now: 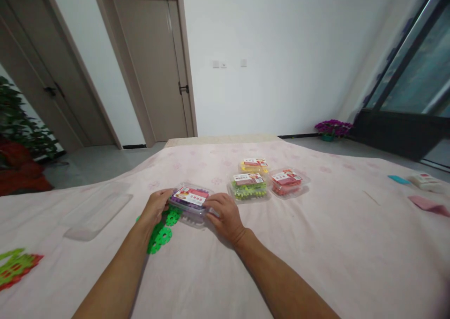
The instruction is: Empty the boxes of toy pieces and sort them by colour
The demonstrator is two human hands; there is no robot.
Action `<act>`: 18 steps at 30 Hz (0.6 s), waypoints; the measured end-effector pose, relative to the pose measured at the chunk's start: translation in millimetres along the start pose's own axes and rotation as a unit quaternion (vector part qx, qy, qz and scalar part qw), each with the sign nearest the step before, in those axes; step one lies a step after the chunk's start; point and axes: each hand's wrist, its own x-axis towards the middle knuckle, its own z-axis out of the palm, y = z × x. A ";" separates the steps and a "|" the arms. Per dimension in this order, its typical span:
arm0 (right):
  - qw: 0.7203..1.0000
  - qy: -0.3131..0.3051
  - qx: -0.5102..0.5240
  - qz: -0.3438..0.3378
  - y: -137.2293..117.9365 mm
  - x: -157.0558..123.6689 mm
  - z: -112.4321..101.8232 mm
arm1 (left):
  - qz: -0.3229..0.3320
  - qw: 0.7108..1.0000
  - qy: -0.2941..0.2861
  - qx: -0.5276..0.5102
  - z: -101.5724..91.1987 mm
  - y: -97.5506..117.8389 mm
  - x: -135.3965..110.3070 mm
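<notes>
Both of my hands grip a clear plastic box (191,196) of purple pieces with a white and pink label on its lid. My left hand (160,205) closes on its left end, and my right hand (225,214) on its right end. The box appears held a little above the cloth, with a clear plastic edge below it. Bright green notched discs (163,235) lie beside my left wrist, partly hidden by the hand and box. Farther off stand similar labelled boxes: one with green pieces (249,186), one with red pieces (287,183) and one with yellow pieces (253,164).
A pink-white cloth (281,258) covers the table. At left lie a clear plastic tray (98,216) and red and lime-green pieces (17,267). Toward the right are a thin stick (371,197), a blue item (398,179), a white packet (426,183) and a pink cloth (429,205).
</notes>
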 end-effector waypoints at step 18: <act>0.982 -0.098 -0.084 -0.138 -27.1 3.0 -4.1 | 0.086 0.996 -0.018 -0.024 46.3 -12.7 -7.8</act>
